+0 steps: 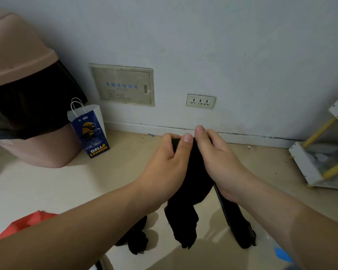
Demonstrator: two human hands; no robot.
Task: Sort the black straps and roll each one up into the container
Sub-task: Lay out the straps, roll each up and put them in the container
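Left hand: the left hand [164, 158] is closed around the top end of a black strap [191, 184], with the thumb laid across the front of it and the fingers curled behind.
Right hand: the right hand [219, 158] pinches the same top end right beside the left thumb, thumb tip up and fingers wrapped over the far side.
Both hands: they meet in front of the person, touching each other at the thumbs, raised above the floor [47, 191].
Held strap: it hangs down between the two wrists in a wide dark fold, and its lower ends trail to the floor below the forearms. The bit under the left thumb looks bunched or turned over, but I cannot tell whether it is a proper roll.
Second strap: a narrower black strap [236, 221] with a pale edge line runs from under the right wrist down to the floor on the right. I cannot tell whether the right hand grips it too.
Loose straps: a small heap of black straps [137, 240] lies on the floor under the left forearm, just left of the hanging one.
Bin: a pink lidded bin [18, 55] with a black liner [33, 106] stands at the left by the wall, well apart from the hands.
Paper bag: a blue and white paper bag [92, 133] stands upright just beside the bin.
Wall: a beige panel [123, 84] and a socket plate [200, 101] sit low on it, beyond the hands.
Rack: a white rack [320, 158] with yellow rods stands at the right edge.
Floor edges: something red [21, 225] lies at lower left and something blue [283, 254] at lower right.
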